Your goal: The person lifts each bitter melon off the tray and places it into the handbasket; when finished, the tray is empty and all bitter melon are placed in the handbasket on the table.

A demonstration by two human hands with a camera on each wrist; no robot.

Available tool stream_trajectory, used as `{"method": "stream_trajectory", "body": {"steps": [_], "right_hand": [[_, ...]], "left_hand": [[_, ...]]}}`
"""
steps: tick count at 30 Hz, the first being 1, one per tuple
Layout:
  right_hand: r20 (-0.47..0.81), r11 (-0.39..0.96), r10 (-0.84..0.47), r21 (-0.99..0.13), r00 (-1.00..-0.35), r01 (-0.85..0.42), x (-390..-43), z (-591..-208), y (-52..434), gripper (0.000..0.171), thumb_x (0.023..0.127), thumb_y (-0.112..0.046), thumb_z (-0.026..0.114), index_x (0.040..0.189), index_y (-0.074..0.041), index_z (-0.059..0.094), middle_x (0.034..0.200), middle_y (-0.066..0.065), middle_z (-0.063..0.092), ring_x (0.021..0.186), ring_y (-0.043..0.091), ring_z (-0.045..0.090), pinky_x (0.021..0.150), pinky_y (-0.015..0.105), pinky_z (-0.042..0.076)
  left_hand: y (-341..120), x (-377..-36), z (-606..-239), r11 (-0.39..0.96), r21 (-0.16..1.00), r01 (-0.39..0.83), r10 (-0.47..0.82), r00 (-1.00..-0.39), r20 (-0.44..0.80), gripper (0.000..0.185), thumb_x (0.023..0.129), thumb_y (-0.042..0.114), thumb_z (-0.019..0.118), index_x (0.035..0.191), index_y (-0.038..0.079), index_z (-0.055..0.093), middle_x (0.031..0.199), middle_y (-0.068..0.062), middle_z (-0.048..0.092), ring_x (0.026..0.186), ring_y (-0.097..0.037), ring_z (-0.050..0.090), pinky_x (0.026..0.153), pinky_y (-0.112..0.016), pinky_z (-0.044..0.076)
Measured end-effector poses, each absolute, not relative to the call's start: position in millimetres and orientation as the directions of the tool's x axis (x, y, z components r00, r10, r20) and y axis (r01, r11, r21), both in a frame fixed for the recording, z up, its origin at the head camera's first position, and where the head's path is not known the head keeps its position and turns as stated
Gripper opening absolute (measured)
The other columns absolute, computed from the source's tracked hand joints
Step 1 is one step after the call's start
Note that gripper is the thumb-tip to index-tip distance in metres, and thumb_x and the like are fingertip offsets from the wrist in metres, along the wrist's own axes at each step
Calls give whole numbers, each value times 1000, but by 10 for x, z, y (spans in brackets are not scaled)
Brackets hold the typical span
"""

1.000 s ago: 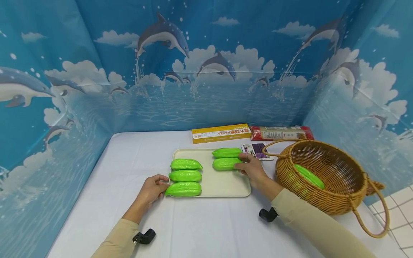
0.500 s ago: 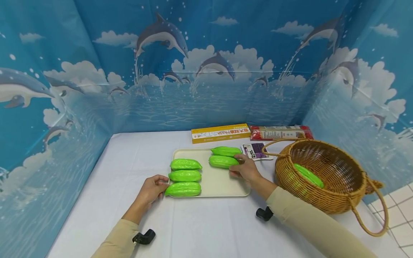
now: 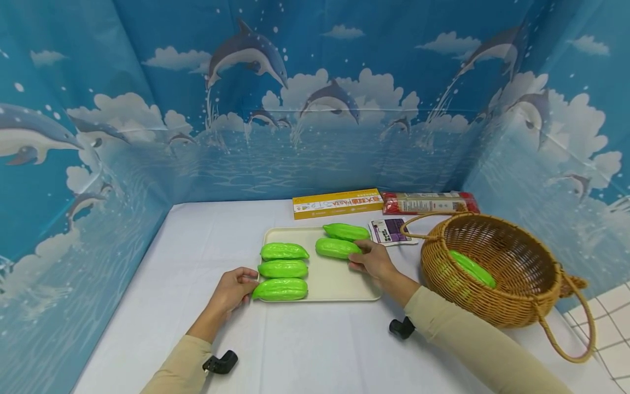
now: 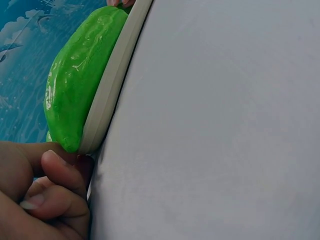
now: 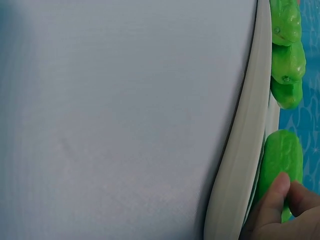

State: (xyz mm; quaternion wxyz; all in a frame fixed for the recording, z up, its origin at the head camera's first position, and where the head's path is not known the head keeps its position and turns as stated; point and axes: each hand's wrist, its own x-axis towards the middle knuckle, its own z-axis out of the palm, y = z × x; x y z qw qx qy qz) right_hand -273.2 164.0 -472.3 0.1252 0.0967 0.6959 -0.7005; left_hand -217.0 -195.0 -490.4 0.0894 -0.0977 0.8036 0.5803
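A cream tray (image 3: 339,282) lies on the table in the head view, holding several green, wrinkled bitter melons. Three lie stacked in a column on its left side, the nearest bitter melon (image 3: 280,289) by the front rim. At the tray's left edge, my left hand (image 3: 231,290) grips the rim, its fingers curled beside that melon's tip in the left wrist view. My right hand (image 3: 376,260) pinches the right end of another bitter melon (image 3: 337,248) between thumb and fingers. Just behind it, a bitter melon (image 3: 346,231) lies at the tray's back right.
A wicker basket (image 3: 443,282) with looped handles stands on the right, one green bitter melon (image 3: 472,269) inside. Behind the tray are a yellow pasta box (image 3: 337,204), a red packet (image 3: 428,203) and a purple-and-white pouch (image 3: 391,231). A dolphin-printed curtain (image 3: 315,158) encloses the table.
My right hand has shifted slightly left with the bitter melon it pinches. Both right-side melons now lie a little tilted. My left hand has stayed at the tray's edge.
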Motion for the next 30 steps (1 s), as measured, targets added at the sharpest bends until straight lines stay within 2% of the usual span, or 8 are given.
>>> {"method": "stream_trajectory", "body": {"steps": [5,11,17,23,30], "right_hand": [[-317,4,-44,-948,-947,317,-2718,-4696,1646,60,96,8,63,151,5,40,123,19,42,90,20,66,78,26,59],[-304,3,-51,-953,-951,304,-2696,-4619,1683,57,97,6,62,150,6,41,116,16,43,90,18,65,76,24,59],[-300,-31,-61,-953,-952,302,-2643,-4540,1754,55,98,3,63,148,7,42,110,15,51,82,14,69,73,25,59],[-264,-24,-71,-964,-962,266,-2590,-4447,1833,55,97,2,64,147,5,41,106,13,50,77,12,66,70,22,58],[-214,11,-90,-977,-973,214,-2548,-4345,1922,52,99,-6,66,146,-1,43,100,8,61,82,17,65,79,30,57]], "left_hand": [[-1945,-2170,-4897,302,915,-266,-52,-963,-263,23,94,5,69,117,3,67,90,-8,63,57,-11,51,47,-23,39],[-1933,-2181,-4887,315,914,-256,-54,-966,-252,22,94,5,69,116,3,67,89,-7,63,56,-11,51,47,-23,40],[-1932,-2181,-4905,320,910,-264,-59,-964,-259,22,95,6,68,117,4,67,89,-7,63,57,-12,51,47,-23,40],[-1945,-2176,-4915,316,908,-275,-66,-961,-268,22,94,5,68,116,4,67,90,-8,63,56,-12,51,47,-23,40],[-1946,-2175,-4916,311,910,-273,-60,-962,-268,22,94,6,68,116,4,67,89,-7,64,55,-12,50,46,-22,39]]}}
